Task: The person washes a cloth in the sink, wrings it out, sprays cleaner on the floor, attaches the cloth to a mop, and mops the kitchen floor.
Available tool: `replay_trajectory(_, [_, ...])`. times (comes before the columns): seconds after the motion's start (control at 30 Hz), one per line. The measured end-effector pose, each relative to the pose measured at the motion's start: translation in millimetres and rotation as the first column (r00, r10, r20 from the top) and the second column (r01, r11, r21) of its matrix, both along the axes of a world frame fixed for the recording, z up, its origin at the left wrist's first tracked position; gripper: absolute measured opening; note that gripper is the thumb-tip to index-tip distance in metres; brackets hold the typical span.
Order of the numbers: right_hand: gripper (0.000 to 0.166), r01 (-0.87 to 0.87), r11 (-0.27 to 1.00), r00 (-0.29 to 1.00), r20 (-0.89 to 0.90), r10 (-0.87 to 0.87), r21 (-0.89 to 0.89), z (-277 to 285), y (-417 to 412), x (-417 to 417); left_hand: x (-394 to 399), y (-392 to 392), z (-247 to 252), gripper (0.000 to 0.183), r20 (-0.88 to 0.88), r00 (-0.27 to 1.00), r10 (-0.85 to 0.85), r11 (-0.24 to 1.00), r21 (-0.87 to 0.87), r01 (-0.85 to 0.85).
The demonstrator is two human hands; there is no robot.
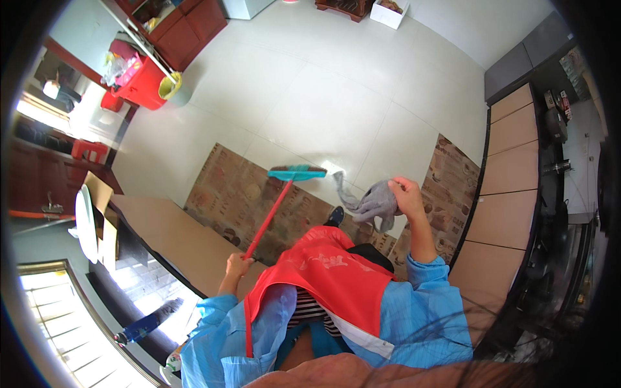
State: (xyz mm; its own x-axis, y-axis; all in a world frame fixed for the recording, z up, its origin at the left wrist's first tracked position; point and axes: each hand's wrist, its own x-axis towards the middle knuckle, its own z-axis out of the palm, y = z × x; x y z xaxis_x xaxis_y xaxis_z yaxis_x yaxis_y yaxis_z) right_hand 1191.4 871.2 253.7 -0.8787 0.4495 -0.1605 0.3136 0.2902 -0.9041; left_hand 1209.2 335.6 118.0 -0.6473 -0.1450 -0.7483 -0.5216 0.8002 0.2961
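Observation:
My left hand (239,265) is closed around the red handle (269,220) of a broom. The broom's teal head (297,173) is raised at the far end of the handle, over the edge of a brown printed mat (233,186); whether it touches the floor I cannot tell. In my right hand (408,194) a crumpled grey cloth (376,202) is gripped by its right side. One strip of the cloth trails off to the left. Below it a dark shoe (335,216) shows on the mat.
Cabinets with tan fronts (507,203) run along the right, with a second printed mat (444,189) beside them. A counter (187,247) lies at left. Farther off stand a red bin (144,87), a grey-green bucket (178,94) and a white box (388,15). Pale floor tiles (330,92) stretch ahead.

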Motion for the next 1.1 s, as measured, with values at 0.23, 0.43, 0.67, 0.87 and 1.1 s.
replay_trajectory(0.23, [0.037,-0.02,0.999,0.988,0.152,0.024,-0.032,-40,19,-45,-68,129,81,0.035,-0.496,0.859,-0.127,0.976,0.095,0.198])
replay_trajectory(0.43, [0.042,-0.026,0.953,1.0,0.004,0.028,-0.301,-41,33,-126,-113,241,147,0.038,-0.677,0.736,-0.01,0.932,0.261,0.253])
replay_trajectory(0.67, [0.05,-0.259,0.896,0.835,-0.549,0.02,-0.36,77,58,-180,-127,317,168,0.039,-0.878,0.479,0.028,0.813,0.298,0.5])
replay_trajectory(0.87, [0.034,0.145,0.96,0.763,-0.59,-0.262,-0.239,121,78,-167,-149,368,153,0.041,-0.881,0.471,-0.04,0.684,0.319,0.656])
replay_trajectory(1.1, [0.02,0.307,0.947,0.732,-0.613,-0.298,-0.093,136,149,-114,-198,460,205,0.051,-0.94,0.317,-0.122,0.381,0.251,0.89])
